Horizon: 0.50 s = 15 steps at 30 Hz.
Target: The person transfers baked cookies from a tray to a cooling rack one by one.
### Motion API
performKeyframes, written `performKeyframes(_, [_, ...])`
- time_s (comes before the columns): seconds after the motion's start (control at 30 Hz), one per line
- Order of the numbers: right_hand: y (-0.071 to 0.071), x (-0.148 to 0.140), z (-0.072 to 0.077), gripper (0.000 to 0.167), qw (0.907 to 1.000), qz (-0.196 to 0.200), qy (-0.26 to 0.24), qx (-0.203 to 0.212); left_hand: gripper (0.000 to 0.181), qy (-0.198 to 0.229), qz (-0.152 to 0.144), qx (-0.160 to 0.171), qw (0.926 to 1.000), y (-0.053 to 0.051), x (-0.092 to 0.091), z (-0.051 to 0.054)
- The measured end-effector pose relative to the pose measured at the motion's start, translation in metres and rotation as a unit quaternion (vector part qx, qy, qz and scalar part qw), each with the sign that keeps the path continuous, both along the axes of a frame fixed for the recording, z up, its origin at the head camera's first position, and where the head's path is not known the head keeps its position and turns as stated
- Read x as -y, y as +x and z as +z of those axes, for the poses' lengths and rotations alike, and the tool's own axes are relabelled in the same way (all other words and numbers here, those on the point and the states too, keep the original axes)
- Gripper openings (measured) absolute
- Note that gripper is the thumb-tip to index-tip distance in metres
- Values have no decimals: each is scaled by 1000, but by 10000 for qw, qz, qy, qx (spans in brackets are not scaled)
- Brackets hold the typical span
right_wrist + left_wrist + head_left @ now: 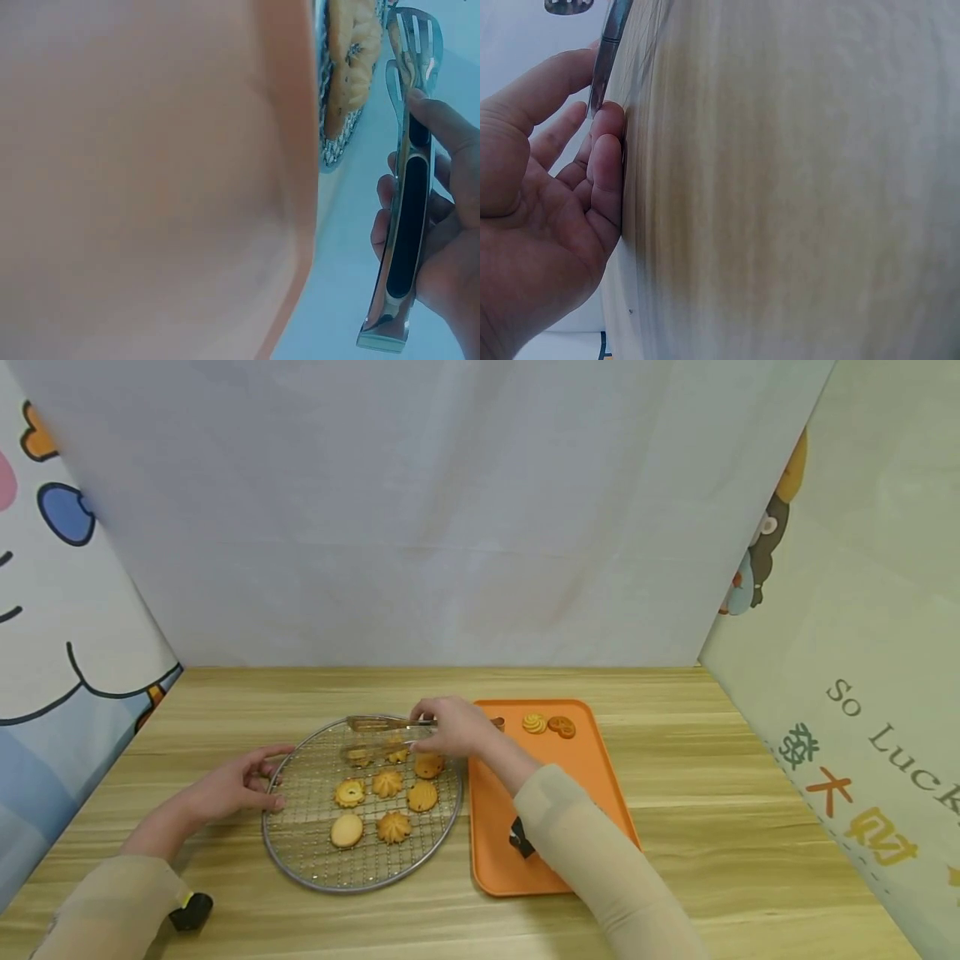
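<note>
A round wire cooling rack point(303, 852) bears several cookies, among them a smooth round cookie point(347, 831) and a star-shaped cookie point(393, 827). At the rack's left rim, my left hand point(225, 789) holds the edge between thumb and fingers; the left wrist view shows the metal rim point(609, 56) there. My right hand point(456, 727) grips metal serving tongs point(378, 723) above the rack's back right part. The tongs point left, their arms apart, over the rearmost cookies. Dark inlays and slotted ends show on the tongs point(409, 217) in the right wrist view.
Right of the rack lies an orange tray point(495, 860) on the wooden table point(720, 827). Near its back edge sit a swirl cookie point(534, 722) and a brown pretzel-shaped cookie point(562, 727). My right forearm crosses above the tray. A pale curtain point(450, 527) stands behind the table.
</note>
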State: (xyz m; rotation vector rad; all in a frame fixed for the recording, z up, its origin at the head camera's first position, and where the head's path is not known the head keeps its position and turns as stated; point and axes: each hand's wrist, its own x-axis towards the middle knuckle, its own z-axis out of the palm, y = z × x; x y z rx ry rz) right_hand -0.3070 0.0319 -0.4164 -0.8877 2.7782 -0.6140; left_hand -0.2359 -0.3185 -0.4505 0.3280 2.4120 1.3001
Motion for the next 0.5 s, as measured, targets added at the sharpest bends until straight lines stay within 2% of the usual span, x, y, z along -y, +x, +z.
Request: performKeyframes(0.5, [3,-21,29,42,9993,112,-255,-245,88,-35,36,7,10000,2,-1,1])
